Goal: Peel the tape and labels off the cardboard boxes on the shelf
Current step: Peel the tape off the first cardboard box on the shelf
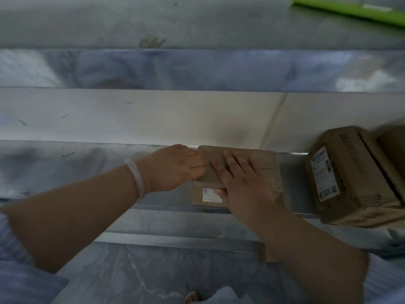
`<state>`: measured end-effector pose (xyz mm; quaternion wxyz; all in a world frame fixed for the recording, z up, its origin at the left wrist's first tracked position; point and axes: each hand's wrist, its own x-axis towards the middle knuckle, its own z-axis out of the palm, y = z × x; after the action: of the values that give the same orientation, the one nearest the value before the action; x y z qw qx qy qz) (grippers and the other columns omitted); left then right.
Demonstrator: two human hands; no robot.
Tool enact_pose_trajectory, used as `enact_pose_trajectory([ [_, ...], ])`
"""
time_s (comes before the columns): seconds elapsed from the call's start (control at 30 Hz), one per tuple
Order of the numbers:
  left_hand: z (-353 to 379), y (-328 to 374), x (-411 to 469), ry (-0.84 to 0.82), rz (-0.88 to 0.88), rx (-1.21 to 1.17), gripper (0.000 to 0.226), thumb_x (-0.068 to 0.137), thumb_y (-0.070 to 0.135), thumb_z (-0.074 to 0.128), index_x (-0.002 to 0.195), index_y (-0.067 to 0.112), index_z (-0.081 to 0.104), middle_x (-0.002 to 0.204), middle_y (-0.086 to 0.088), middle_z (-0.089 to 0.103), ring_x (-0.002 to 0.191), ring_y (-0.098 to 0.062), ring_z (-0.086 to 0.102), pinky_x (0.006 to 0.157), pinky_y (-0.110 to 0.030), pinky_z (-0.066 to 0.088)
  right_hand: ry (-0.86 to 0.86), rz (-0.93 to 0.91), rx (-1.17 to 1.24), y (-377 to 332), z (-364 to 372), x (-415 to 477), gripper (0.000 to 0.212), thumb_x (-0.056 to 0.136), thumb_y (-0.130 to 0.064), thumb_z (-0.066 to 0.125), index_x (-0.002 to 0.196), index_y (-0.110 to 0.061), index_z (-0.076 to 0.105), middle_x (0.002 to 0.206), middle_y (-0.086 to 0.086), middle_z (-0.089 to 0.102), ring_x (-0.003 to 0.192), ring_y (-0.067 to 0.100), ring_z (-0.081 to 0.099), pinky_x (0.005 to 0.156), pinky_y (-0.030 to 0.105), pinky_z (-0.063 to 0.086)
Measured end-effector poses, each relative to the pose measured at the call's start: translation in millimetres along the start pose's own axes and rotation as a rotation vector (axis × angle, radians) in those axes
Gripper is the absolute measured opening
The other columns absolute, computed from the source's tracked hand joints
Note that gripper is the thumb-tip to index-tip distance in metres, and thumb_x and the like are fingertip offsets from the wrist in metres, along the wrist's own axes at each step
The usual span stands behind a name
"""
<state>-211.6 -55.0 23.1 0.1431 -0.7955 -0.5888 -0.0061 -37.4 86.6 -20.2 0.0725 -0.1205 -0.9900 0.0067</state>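
Near: grey marbled floor (pixel 153 277), both forearms reached up to the metal shelf (pixel 65 163). White bracelet (pixel 137 178) sat on the left wrist. The small box (pixel 267 172) lay flat at the shelf's front edge, under both hands. Left hand (pixel 175 167): fingers (pixel 197 170) curled together, clamped on the box's left top edge; couldn't tell whether tape was caught between them. Right hand (pixel 245 185): fingers (pixel 232 161) straight, slightly apart, pressed flat on the box top, with the thumb down on the front face beside the white label (pixel 208 194). Larger box (pixel 350 183) sat tilted to the right, apart from the small one, its own label (pixel 324 174) facing left. Behind: pale wall (pixel 153 117), an upper shelf (pixel 197 69), a green item (pixel 350 12) top right.
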Motion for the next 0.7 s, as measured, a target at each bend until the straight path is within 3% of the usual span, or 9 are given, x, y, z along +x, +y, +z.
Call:
enact_pose_trajectory([
  [0.13,1,-1,8,0.050,0.045,-0.041,0.009,0.090,0.007,0.044,0.087,0.015,0.043,0.079,-0.008,0.056,0.068,-0.025,0.050,0.056,-0.033,0.039,0.002,-0.004,-0.020,0,-1,-1,0.067,0.080,-0.044,0.068,0.139,-0.016,0.051,0.139,0.016,0.053,0.128,0.036,0.050,0.102,0.060,0.040],
  [0.27,11,-2,11,0.059,-0.015,-0.115,0.009,0.083,0.006,0.042,0.086,0.015,0.041,0.077,-0.009,0.054,0.068,-0.024,0.048,0.052,-0.032,0.040,-0.026,-0.001,-0.053,0,1,1,0.063,0.088,-0.051,0.039,0.142,-0.020,0.046,0.143,0.014,0.050,0.131,0.034,0.048,0.106,0.056,0.038],
  [0.37,18,0,17,0.136,-0.276,-0.264,0.014,0.083,0.013,0.035,0.084,0.011,0.048,0.078,-0.007,0.051,0.066,-0.024,0.048,0.053,-0.032,0.040,-0.028,-0.007,-0.062,1,4,-1,0.066,0.088,-0.052,0.031,0.147,-0.023,0.038,0.148,0.012,0.044,0.136,0.032,0.042,0.110,0.053,0.032],
  [0.43,20,-1,24,0.226,-0.491,-0.412,0.018,0.089,0.022,0.032,0.086,0.012,0.046,0.081,-0.002,0.048,0.068,-0.021,0.047,0.058,-0.031,0.038,0.006,-0.014,-0.059,2,5,-2,0.065,0.087,-0.051,0.033,0.144,-0.021,0.040,0.145,0.012,0.048,0.133,0.032,0.046,0.107,0.053,0.037],
  [0.53,18,-1,30,0.259,-0.672,-0.564,0.009,0.094,0.012,0.047,0.088,0.012,0.053,0.082,0.002,0.053,0.074,-0.017,0.049,0.064,-0.026,0.034,0.020,-0.017,-0.043,4,5,-2,0.066,0.085,-0.052,0.035,0.142,-0.019,0.041,0.142,0.012,0.051,0.131,0.032,0.049,0.105,0.053,0.041],
  [0.63,19,-1,25,0.352,-0.921,-0.745,0.015,0.091,0.013,0.057,0.081,0.023,0.055,0.078,0.005,0.062,0.073,-0.012,0.057,0.066,-0.019,0.042,0.002,-0.002,-0.029,3,2,-3,0.071,0.086,-0.059,0.036,0.146,-0.021,0.037,0.149,0.008,0.044,0.137,0.028,0.042,0.112,0.050,0.031],
  [0.7,22,-1,22,0.396,-1.068,-0.886,0.020,0.090,0.016,0.060,0.076,0.029,0.055,0.080,0.002,0.065,0.077,-0.017,0.062,0.072,-0.027,0.051,0.008,0.013,0.000,3,0,-4,0.071,0.089,-0.063,0.033,0.146,-0.023,0.039,0.150,0.006,0.043,0.138,0.026,0.041,0.114,0.050,0.027],
])
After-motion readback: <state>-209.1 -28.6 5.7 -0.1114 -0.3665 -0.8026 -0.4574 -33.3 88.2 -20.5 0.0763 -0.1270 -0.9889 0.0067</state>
